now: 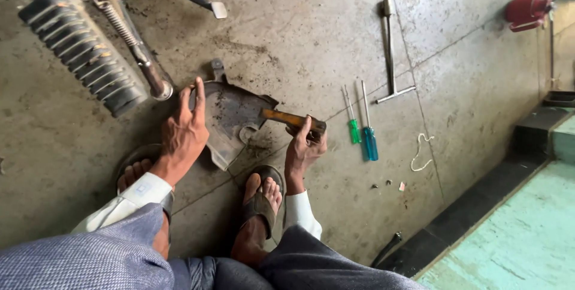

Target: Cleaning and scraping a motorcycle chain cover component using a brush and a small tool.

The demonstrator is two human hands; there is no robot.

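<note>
Cover plate [230, 119], a dirty curved metal piece, lies on the concrete floor [311, 38] just ahead of the person's sandalled feet. Its left edge is hidden under the left hand [184, 131], and grime makes its surface hard to read. A wooden-handled tool [291, 120] crosses its right edge; the tool's head is hidden inside the right hand [304, 146], so its kind cannot be told.

Left hand: palm down, fingers stretched toward 12 o'clock, pressing on the plate rather than closed around it. Right hand: wrist bent, fingers curled tight around the tool's end, handle pointing toward 10 o'clock.

At 10 o'clock a ribbed footrest [81, 50] and spring [123, 26] are cut off by the frame. At 3 o'clock of the right hand lie a green screwdriver [352, 119] and a blue screwdriver [368, 128]; a T-wrench [390, 50] lies beyond them.
</note>
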